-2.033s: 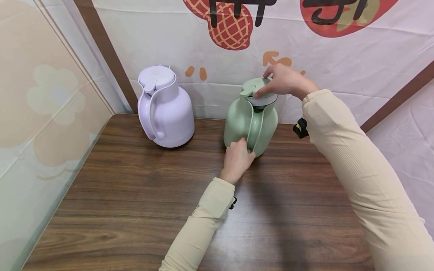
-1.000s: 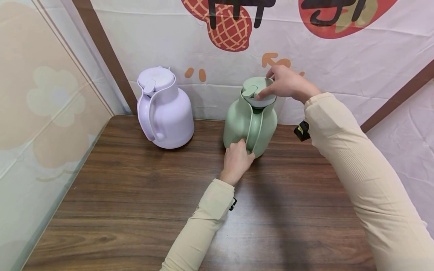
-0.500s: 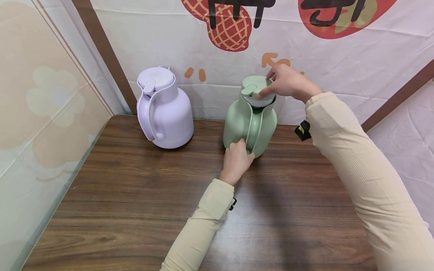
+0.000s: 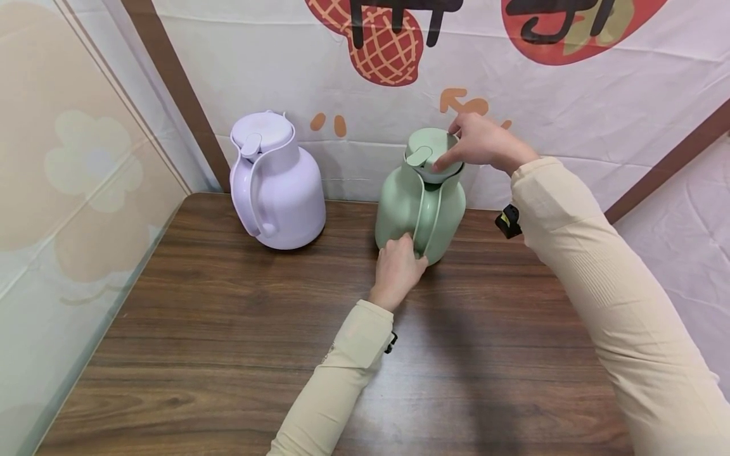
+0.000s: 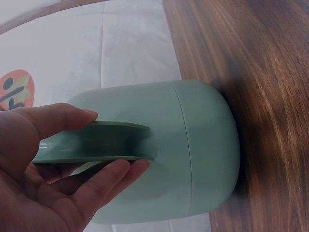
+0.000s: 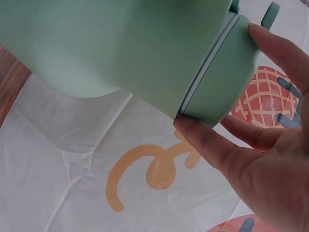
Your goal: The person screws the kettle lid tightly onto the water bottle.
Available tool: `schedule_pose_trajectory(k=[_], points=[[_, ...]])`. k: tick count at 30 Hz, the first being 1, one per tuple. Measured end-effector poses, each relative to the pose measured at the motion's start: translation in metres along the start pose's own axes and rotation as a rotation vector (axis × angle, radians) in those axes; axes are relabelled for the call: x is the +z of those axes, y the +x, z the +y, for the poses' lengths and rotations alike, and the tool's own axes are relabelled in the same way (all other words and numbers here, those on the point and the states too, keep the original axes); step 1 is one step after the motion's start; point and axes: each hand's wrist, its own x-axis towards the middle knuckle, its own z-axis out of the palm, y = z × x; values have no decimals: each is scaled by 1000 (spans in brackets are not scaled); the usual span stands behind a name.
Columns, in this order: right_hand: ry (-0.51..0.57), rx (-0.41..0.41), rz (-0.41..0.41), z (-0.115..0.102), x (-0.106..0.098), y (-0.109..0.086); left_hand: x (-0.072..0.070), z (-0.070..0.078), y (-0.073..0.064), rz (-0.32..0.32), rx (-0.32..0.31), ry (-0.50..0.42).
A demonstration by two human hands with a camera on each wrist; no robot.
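A sage-green vacuum jug (image 4: 393, 196) stands upright on the table, its handle towards me. My left hand (image 4: 398, 269) grips the lower part of the handle (image 5: 104, 142); in the left wrist view the thumb lies on one side and fingers on the other. At the top, my right hand (image 4: 485, 140) holds the round lid (image 4: 431, 144) by its rim between thumb and fingers. The lid sits in the jug's neck, and a narrow pale band shows beneath its edge in the right wrist view. The lid's lever (image 4: 420, 156) points towards the handle.
A lilac vacuum jug (image 4: 293, 196), lid on, stands to the left at the back of the brown wooden table (image 4: 228, 342). Printed cloth walls (image 4: 365, 164) rise behind and at both sides. A black strap device (image 4: 509, 221) is by my right wrist.
The lid has sunk slightly into the neck since half a second ago, and less of its pale band shows. My right hand has dropped a little with it. The left hand has stayed put.
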Motion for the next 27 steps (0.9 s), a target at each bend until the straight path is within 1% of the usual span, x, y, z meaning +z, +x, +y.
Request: schedule_pose_trajectory(k=[12,17,24,27], points=[[-21,7,-19,-1,-1,-1,-1,0,0,-6,-5,10],[-29,4,-39,0,-2,0,-1,1,-1,-7,-8,11],[-38,-64,-73,3,-3,0,0,0,0,-3,-7,11],[-37,-72,-78,4,-3,-1,0,0,0,5,-4,12]])
